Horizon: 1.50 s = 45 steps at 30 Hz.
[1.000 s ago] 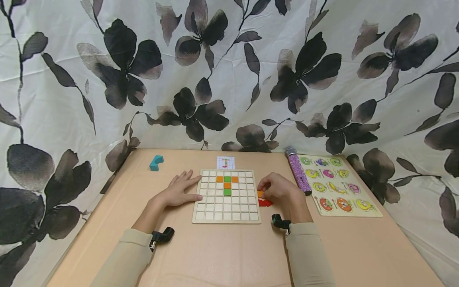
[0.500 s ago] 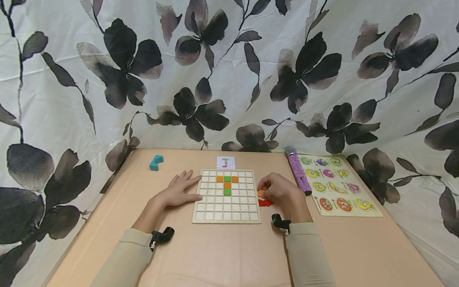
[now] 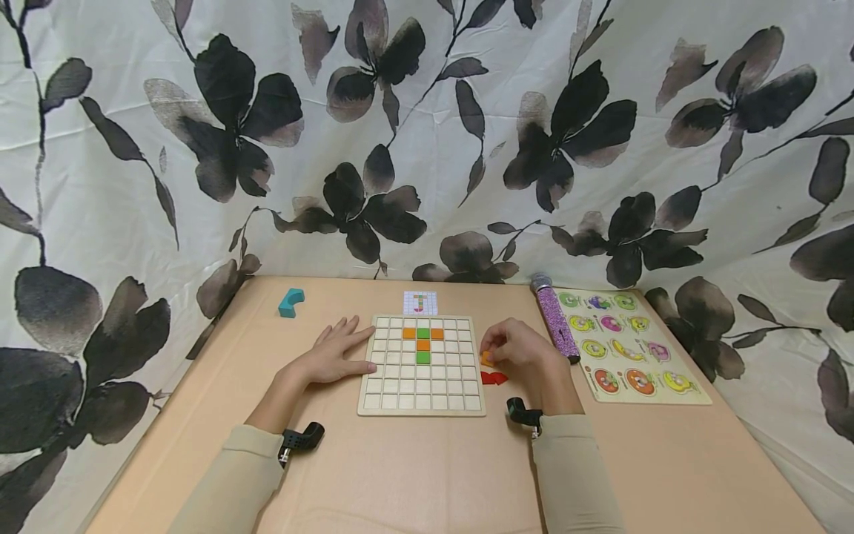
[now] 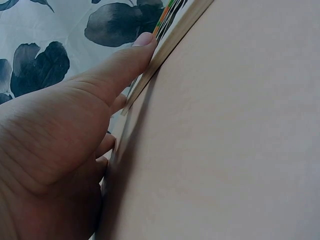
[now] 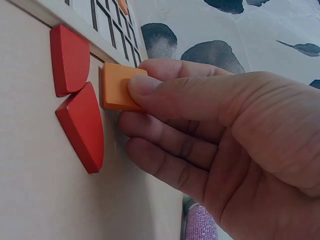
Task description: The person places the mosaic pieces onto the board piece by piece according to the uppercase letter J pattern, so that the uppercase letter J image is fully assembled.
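A white grid board point(image 3: 400, 387) with a wooden rim lies mid-table, bearing several orange and green square tiles point(image 3: 423, 345) in a T shape. My left hand point(image 3: 336, 354) rests at its left edge with fingers spread, the thumb on the rim. Beside the right edge, my right hand point(image 3: 523, 352) pinches an orange square tile point(image 5: 117, 87) between thumb and index finger. Two red curved-edge tiles point(image 5: 82, 125) lie on the table near those fingers, by the board. In the left wrist view, the thumb point(image 4: 127, 60) touches the board's edge.
A small pattern card point(image 3: 420, 302) lies behind the board. A teal block point(image 3: 290, 302) stands at the back left. On the right are a purple glittery microphone point(image 3: 557, 320) and a fruit picture board point(image 3: 630, 348). A floral cloth point(image 3: 467, 148) hangs behind the table.
My right hand has risen very slightly with the orange tile in its pinch. The left hand and the board have stayed in place.
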Each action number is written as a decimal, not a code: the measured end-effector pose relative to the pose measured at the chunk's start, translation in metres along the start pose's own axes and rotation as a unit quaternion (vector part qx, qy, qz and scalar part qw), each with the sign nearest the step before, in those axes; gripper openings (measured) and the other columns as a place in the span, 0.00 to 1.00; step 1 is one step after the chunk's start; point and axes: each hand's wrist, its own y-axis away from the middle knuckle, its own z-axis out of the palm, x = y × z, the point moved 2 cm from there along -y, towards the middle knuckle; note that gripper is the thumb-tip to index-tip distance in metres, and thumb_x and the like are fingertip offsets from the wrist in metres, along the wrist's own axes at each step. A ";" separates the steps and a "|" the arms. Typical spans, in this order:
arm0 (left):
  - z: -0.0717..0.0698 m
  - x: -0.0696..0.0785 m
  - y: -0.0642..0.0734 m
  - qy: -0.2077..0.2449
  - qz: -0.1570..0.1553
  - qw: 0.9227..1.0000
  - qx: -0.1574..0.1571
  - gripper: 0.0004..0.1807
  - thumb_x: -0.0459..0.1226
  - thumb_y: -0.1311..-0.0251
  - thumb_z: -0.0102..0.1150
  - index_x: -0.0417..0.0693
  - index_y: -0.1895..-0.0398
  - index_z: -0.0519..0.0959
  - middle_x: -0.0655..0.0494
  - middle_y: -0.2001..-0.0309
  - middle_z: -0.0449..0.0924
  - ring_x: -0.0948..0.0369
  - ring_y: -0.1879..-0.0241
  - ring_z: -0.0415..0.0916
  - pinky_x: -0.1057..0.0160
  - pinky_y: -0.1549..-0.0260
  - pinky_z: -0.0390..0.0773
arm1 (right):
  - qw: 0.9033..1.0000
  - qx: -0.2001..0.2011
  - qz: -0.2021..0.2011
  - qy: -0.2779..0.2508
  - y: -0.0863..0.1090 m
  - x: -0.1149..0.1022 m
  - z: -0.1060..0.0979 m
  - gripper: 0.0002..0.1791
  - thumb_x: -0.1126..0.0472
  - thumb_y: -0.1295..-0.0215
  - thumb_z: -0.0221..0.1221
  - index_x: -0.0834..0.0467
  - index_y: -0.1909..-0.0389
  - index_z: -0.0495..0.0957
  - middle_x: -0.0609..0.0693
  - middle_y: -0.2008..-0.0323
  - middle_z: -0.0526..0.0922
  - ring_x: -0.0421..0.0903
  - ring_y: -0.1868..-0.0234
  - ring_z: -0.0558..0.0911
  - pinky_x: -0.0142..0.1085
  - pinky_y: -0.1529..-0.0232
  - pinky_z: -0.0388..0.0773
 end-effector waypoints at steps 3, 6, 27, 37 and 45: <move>0.000 -0.001 0.000 -0.001 0.000 1.000 -0.002 0.47 0.61 0.36 0.66 0.53 0.19 0.63 0.35 0.16 0.43 0.35 0.17 0.33 0.32 0.21 0.33 | 1.000 0.006 -0.002 -0.010 0.000 -0.001 -0.002 0.05 0.73 0.35 0.66 0.63 0.61 0.88 0.52 0.67 0.87 0.47 0.63 0.78 0.35 0.58 0.77; 0.000 -0.001 -0.001 0.000 -0.001 1.000 -0.004 0.47 0.61 0.36 0.66 0.53 0.19 0.62 0.35 0.16 0.42 0.35 0.17 0.33 0.32 0.21 0.33 | 1.000 0.017 -0.012 0.000 0.000 -0.002 -0.003 0.06 0.72 0.35 0.66 0.63 0.60 0.88 0.52 0.65 0.89 0.47 0.60 0.78 0.36 0.56 0.77; 0.001 -0.004 -0.002 -0.006 0.000 1.000 -0.001 0.48 0.63 0.37 0.65 0.54 0.19 0.62 0.35 0.16 0.43 0.35 0.17 0.34 0.32 0.21 0.34 | 0.997 0.068 -0.045 0.006 -0.003 -0.013 0.000 0.09 0.70 0.38 0.70 0.57 0.58 0.90 0.49 0.62 0.89 0.47 0.59 0.81 0.37 0.52 0.80; 0.001 -0.002 -0.001 0.001 -0.001 1.000 -0.002 0.48 0.62 0.37 0.65 0.53 0.19 0.62 0.35 0.16 0.43 0.35 0.17 0.33 0.32 0.21 0.33 | 0.998 0.052 -0.039 -0.020 -0.006 -0.020 0.007 0.14 0.73 0.41 0.68 0.56 0.58 0.90 0.50 0.62 0.88 0.48 0.59 0.80 0.37 0.55 0.80; 0.000 0.000 -0.001 -0.002 0.002 1.000 0.003 0.47 0.61 0.36 0.65 0.53 0.19 0.63 0.34 0.17 0.43 0.34 0.17 0.34 0.32 0.21 0.34 | 0.997 0.055 -0.052 -0.024 -0.010 -0.028 0.015 0.10 0.68 0.40 0.73 0.56 0.58 0.90 0.50 0.63 0.87 0.48 0.61 0.79 0.36 0.58 0.80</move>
